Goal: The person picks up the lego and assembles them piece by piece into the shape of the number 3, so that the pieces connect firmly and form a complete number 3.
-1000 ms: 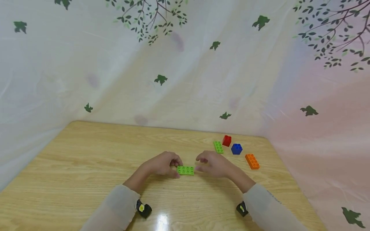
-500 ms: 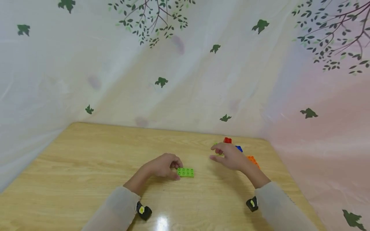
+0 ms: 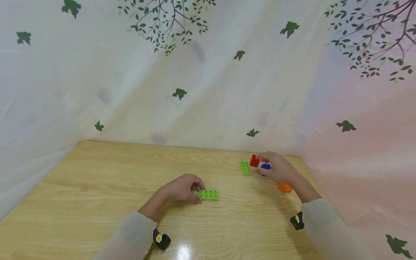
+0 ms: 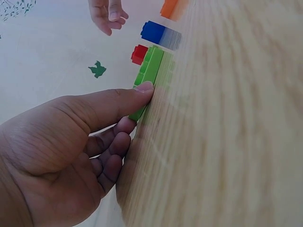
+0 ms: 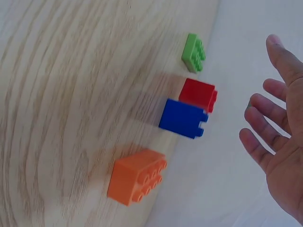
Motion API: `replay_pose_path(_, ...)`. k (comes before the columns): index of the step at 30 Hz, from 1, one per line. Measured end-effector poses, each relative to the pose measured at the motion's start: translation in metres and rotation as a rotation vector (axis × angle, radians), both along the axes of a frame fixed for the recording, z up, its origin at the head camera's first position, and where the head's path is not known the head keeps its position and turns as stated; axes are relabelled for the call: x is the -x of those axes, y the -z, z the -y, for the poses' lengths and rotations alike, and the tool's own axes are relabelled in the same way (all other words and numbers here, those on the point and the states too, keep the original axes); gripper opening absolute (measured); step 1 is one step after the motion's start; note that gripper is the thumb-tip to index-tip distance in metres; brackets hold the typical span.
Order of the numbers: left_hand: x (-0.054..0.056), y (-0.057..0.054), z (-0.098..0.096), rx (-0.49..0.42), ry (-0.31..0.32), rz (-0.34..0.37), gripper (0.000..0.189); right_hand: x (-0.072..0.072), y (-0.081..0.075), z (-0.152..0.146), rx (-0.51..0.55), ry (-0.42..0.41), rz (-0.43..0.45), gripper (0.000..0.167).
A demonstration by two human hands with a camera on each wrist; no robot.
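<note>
A flat light-green toy brick point(image 3: 208, 195) lies on the table, its left end pinched between the thumb and fingers of my left hand point(image 3: 185, 188). In the left wrist view the thumb presses on the side of this green brick point(image 4: 152, 66). My right hand point(image 3: 280, 168) hovers over the far right of the table, thumb and fingers apart and nothing between them. Beneath and beside it stand a blue brick point(image 5: 182, 118) and a red brick point(image 5: 197, 93). A second green brick point(image 5: 193, 53) lies left of the red one in the head view.
An orange brick point(image 5: 136, 176) sits nearer the right edge, partly hidden by my right arm in the head view. The wooden table point(image 3: 113, 173) ends at a printed cloth backdrop point(image 3: 208, 90) behind and at the right.
My right hand has moved right and away from me, from beside the held green brick to above the blue brick. My left hand keeps its place on the green brick.
</note>
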State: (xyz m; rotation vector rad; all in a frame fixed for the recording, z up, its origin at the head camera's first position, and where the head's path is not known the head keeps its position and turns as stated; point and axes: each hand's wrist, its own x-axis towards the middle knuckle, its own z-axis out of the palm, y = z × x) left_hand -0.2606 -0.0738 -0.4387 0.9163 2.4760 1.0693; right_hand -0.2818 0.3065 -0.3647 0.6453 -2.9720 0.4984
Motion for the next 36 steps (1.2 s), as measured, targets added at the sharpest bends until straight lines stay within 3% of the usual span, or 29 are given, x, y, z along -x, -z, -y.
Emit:
replay_pose_path(11, -0.001, 0.002, 0.001, -0.017, 0.006, -0.005, 0.032, 0.016, 0.000, -0.025, -0.016, 0.019, 0.028, 0.075)
replay_pose_path(27, 0.000, 0.004, 0.001, -0.011, 0.002, 0.002, 0.033, 0.022, 0.004, -0.040, 0.017, 0.086, 0.205, 0.081)
replay_pose_path(36, 0.001, 0.003, 0.000, -0.007, 0.005, -0.002, 0.033, 0.029, 0.016, -0.048, 0.012, 0.068, 0.200, 0.076)
